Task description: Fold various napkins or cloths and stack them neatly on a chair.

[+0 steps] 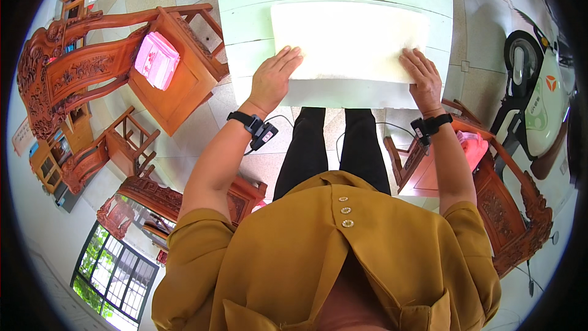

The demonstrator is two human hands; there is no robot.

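A cream-white rectangular piece, perhaps folded cloth [349, 41], lies flat on a pale green table [252, 23]; bright light washes out its surface. My left hand [277, 71] rests on its near left corner, palm down, fingers extended and close together. At the near right corner, my right hand [420, 71] lies flat in the same way, fingers slightly spread. Neither hand shows a grasp. Each wrist wears a black strap with a small device and a cable.
A carved wooden chair [170, 73] at the left bears folded pink cloths [157, 60]. Another carved chair [498, 202] stands at the right with a pink cloth [472, 149]. Beyond it is a white and green electric scooter [544, 115]. A carved bench with a glass top stands at lower left.
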